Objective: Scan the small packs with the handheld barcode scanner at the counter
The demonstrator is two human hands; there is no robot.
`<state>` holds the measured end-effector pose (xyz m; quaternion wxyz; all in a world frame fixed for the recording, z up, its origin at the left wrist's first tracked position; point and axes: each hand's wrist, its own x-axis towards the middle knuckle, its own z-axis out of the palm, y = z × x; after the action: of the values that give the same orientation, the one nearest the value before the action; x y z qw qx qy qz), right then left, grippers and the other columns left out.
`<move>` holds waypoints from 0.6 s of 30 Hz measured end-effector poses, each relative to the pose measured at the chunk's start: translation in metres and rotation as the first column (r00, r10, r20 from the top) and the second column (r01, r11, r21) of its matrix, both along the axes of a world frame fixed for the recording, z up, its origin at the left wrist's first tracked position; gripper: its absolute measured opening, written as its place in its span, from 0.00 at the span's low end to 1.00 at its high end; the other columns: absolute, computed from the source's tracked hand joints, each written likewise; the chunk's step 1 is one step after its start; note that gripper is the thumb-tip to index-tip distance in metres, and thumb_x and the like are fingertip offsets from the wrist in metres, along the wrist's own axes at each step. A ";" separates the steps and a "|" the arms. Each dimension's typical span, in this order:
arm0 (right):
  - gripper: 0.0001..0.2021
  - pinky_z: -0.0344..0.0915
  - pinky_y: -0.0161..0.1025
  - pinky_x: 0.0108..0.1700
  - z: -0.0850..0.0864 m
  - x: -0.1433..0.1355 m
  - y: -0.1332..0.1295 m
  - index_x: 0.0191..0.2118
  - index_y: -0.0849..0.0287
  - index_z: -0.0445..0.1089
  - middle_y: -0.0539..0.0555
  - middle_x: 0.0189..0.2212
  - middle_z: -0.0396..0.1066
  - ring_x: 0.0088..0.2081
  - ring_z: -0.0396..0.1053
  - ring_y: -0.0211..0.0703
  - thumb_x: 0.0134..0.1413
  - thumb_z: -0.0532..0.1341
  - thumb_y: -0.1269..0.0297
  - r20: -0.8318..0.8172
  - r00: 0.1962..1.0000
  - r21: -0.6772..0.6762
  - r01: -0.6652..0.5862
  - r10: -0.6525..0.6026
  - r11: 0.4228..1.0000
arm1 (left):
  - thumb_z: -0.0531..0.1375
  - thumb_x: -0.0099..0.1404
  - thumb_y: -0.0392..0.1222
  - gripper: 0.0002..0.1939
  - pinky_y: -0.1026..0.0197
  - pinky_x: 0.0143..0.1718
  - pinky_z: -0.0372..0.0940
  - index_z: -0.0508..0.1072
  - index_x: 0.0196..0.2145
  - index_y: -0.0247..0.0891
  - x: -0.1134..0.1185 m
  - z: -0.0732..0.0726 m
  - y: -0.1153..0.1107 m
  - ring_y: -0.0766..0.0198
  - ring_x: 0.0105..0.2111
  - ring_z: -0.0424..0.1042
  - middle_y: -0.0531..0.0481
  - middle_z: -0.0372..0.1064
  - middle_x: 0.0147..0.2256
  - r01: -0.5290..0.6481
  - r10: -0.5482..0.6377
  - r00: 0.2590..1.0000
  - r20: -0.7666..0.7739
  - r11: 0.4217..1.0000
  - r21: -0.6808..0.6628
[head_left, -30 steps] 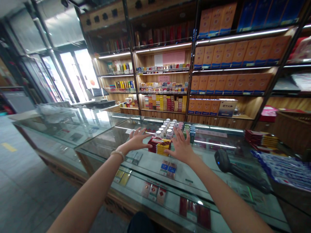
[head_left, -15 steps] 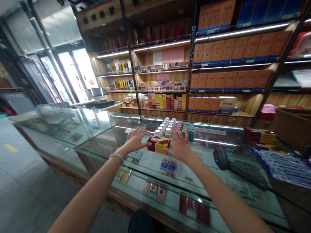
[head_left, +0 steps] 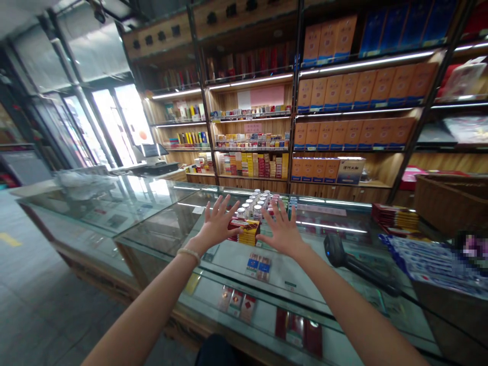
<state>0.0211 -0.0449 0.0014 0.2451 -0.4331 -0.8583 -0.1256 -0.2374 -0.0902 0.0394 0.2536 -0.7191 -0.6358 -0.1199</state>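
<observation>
Both hands are held out over the glass counter (head_left: 229,262) with fingers spread and nothing in them. My left hand (head_left: 218,222), a pale band on its wrist, is at the left of a stack of red and yellow packs (head_left: 249,235) and partly overlaps it in view. To the right of that stack is my right hand (head_left: 282,233), palm toward the counter. Whether either hand touches the packs, I cannot tell. Behind them stand rows of small white-capped jars (head_left: 249,204). Small green and blue containers (head_left: 293,203) show beyond my right fingers.
A black handheld scanner (head_left: 343,254) lies on the right with its cable. Blue-and-white packets (head_left: 423,259), another red and yellow stack (head_left: 394,218) and a brown box (head_left: 453,201) sit farther right. Shelves of orange boxes (head_left: 346,91) line the back wall.
My left hand has turned more upright, and its fingers are spread wider. My right hand stays open beside the stack. The head view has shifted slightly.
</observation>
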 end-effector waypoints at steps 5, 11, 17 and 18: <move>0.44 0.19 0.69 0.69 0.005 0.017 -0.002 0.74 0.49 0.45 0.61 0.76 0.33 0.75 0.29 0.63 0.61 0.49 0.30 -0.001 1.000 0.061 -0.006 0.006 0.998 | 0.63 0.61 0.66 0.47 0.33 0.70 0.35 0.54 0.72 0.51 0.020 0.002 0.003 0.40 0.73 0.39 0.40 0.41 0.74 0.019 -0.020 1.000 0.016 1.000 0.022; 0.42 0.21 0.68 0.70 0.016 0.053 -0.004 0.73 0.49 0.49 0.60 0.76 0.37 0.75 0.32 0.62 0.62 0.49 0.31 -0.011 1.000 0.153 0.011 -0.010 0.988 | 0.62 0.64 0.63 0.42 0.34 0.70 0.38 0.56 0.71 0.52 0.061 0.006 0.011 0.42 0.72 0.43 0.41 0.46 0.73 0.087 -0.093 0.993 0.067 0.993 0.086; 0.41 0.20 0.67 0.70 0.022 0.104 -0.004 0.73 0.50 0.51 0.62 0.75 0.38 0.75 0.33 0.60 0.63 0.49 0.32 -0.002 0.998 0.200 0.065 -0.066 0.978 | 0.64 0.64 0.58 0.41 0.34 0.70 0.41 0.58 0.70 0.52 0.120 0.011 0.023 0.41 0.72 0.44 0.41 0.46 0.73 0.162 -0.179 0.974 0.141 0.979 0.125; 0.41 0.20 0.67 0.70 0.022 0.112 -0.004 0.73 0.51 0.52 0.63 0.75 0.39 0.75 0.33 0.60 0.63 0.50 0.32 0.000 0.997 0.203 0.078 -0.080 0.976 | 0.65 0.64 0.57 0.41 0.34 0.70 0.42 0.57 0.70 0.52 0.129 0.011 0.027 0.41 0.72 0.44 0.40 0.46 0.72 0.175 -0.193 0.970 0.145 0.976 0.132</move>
<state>0.1328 -0.0487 0.0233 0.2795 -0.4391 -0.8240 -0.2238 -0.1088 -0.0637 0.0503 0.2328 -0.7470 -0.5760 -0.2367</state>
